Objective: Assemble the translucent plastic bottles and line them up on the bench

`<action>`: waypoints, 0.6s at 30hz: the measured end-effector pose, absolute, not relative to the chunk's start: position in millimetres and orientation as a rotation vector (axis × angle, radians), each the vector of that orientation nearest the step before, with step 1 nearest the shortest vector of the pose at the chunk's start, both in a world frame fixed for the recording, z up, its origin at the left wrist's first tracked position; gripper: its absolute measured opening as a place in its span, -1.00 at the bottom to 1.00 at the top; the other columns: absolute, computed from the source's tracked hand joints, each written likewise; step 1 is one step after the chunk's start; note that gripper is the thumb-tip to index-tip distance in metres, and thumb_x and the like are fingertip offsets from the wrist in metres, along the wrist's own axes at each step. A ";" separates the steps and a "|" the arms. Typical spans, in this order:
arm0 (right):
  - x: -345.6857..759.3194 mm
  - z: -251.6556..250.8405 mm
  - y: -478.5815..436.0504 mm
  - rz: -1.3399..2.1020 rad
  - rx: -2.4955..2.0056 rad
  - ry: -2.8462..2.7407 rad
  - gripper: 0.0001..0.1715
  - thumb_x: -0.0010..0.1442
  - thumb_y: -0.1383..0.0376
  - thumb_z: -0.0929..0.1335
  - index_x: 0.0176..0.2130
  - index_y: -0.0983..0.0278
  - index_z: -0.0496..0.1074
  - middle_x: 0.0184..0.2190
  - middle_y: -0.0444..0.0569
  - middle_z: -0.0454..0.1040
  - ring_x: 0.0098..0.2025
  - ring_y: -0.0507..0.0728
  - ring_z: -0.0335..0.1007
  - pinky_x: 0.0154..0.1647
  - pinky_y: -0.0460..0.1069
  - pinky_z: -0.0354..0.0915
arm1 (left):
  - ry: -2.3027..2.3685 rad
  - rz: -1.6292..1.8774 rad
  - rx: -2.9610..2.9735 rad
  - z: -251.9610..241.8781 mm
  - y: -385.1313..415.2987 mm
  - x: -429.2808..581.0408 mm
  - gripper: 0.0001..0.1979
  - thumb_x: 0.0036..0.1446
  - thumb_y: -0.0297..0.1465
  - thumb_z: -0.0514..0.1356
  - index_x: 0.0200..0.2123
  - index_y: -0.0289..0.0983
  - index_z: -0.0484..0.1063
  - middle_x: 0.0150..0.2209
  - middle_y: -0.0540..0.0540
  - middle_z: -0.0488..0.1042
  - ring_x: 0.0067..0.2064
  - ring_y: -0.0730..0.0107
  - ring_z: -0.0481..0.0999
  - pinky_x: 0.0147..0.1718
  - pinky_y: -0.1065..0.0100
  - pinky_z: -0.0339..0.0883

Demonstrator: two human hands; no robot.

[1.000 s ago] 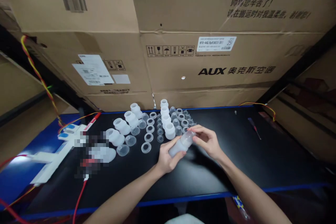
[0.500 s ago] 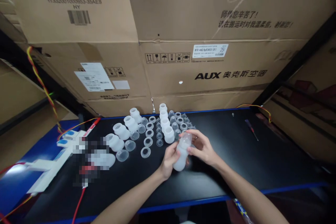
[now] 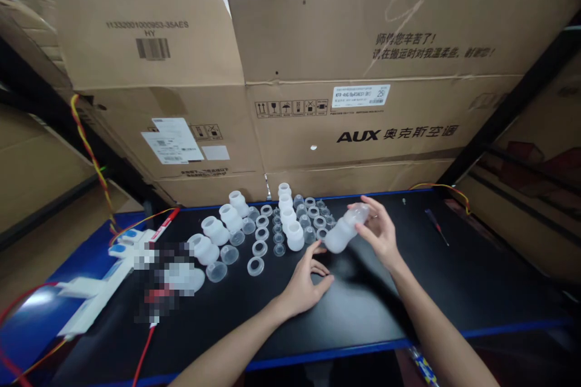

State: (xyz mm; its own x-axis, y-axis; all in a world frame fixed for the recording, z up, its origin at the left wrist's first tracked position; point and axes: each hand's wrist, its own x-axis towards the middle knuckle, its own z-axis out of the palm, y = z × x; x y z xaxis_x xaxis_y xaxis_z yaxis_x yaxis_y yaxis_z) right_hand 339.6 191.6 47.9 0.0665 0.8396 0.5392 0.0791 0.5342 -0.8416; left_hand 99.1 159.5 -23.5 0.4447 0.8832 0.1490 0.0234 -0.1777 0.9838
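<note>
My right hand (image 3: pixel 380 234) grips a milky baby bottle (image 3: pixel 341 234) by its clear-capped top end. The bottle is tilted, its base pointing down and left, above the black tabletop. My left hand (image 3: pixel 308 281) is empty, thumb and fingers apart, low over the table just left of the bottle. Beyond it is a row of open white bottles (image 3: pixel 295 236). Beside these lie clear ring collars (image 3: pixel 259 248), small clear nipples (image 3: pixel 279 249) and clear domed caps (image 3: pixel 309 234). Farther left stands another row of white bottles (image 3: pixel 215 231) with clear domes (image 3: pixel 216 271) alongside.
A white power strip (image 3: pixel 97 290) with red and yellow cords runs along the left side. A pixelated patch (image 3: pixel 167 281) covers items near it. At the right lies a screwdriver (image 3: pixel 436 227). A cardboard wall (image 3: pixel 290 133) closes off the back.
My left hand has let go of the bottle. My right hand has carried the bottle up and to the right, tilting it more. The camera view has shifted slightly.
</note>
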 end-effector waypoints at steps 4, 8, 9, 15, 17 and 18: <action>379.6 34.6 220.9 0.367 -1.120 -1.307 -0.19 0.24 0.02 0.57 0.33 0.18 0.34 0.06 0.14 0.60 0.06 0.31 0.59 0.16 0.25 0.48 | 0.876 0.971 1.619 -25.4 161.6 99.7 -0.46 0.29 -0.27 0.31 0.29 -0.19 0.36 0.17 -0.26 0.50 -0.24 0.43 0.62 -0.20 0.29 0.59; 403.0 14.1 239.9 0.185 -1.300 -1.341 -0.19 0.23 -0.02 0.54 0.30 0.25 0.38 0.01 0.15 0.62 0.01 0.31 0.58 0.10 0.26 0.48 | 0.905 1.083 1.905 -18.7 163.2 90.2 -0.72 0.35 -0.32 0.23 0.08 -0.22 0.53 -0.15 -0.11 0.57 -0.47 0.55 0.42 -0.47 0.46 0.36; 407.0 10.0 243.0 0.160 -1.322 -1.349 -0.20 0.24 -0.03 0.52 0.30 0.27 0.38 0.02 0.17 0.61 0.00 0.31 0.58 0.08 0.25 0.49 | 0.916 1.137 1.981 -17.3 164.6 86.3 -0.72 0.34 -0.34 0.23 0.08 -0.22 0.54 -0.26 -0.05 0.54 -0.52 0.57 0.36 -0.49 0.46 0.32; 439.2 -7.9 257.0 -0.079 -1.497 -1.304 -0.13 0.28 -0.09 0.45 0.35 0.33 0.30 0.13 0.29 0.55 0.04 0.37 0.55 0.12 0.31 0.48 | 1.103 1.303 2.241 -11.7 181.7 66.4 -0.78 0.33 -0.38 0.23 -0.01 -0.24 0.60 -0.61 0.14 0.29 -0.59 0.50 0.37 -0.43 0.44 0.27; 450.7 -10.5 258.6 -0.158 -1.582 -1.292 -0.04 0.27 -0.12 0.43 0.40 0.36 0.22 0.15 0.33 0.52 0.12 0.43 0.50 0.19 0.37 0.43 | 1.181 1.154 2.278 -11.0 184.2 65.7 -0.78 0.35 -0.36 0.21 -0.04 -0.23 0.62 -0.63 0.13 0.31 -0.59 0.47 0.40 -0.43 0.42 0.27; 454.5 -10.4 258.4 -0.216 -1.613 -1.299 0.00 0.27 -0.14 0.42 0.42 0.38 0.19 0.19 0.36 0.49 0.18 0.46 0.45 0.23 0.40 0.38 | 1.220 1.054 2.295 -11.0 184.0 66.6 -0.77 0.34 -0.34 0.21 -0.04 -0.22 0.63 -0.63 0.12 0.33 -0.59 0.44 0.43 -0.43 0.41 0.26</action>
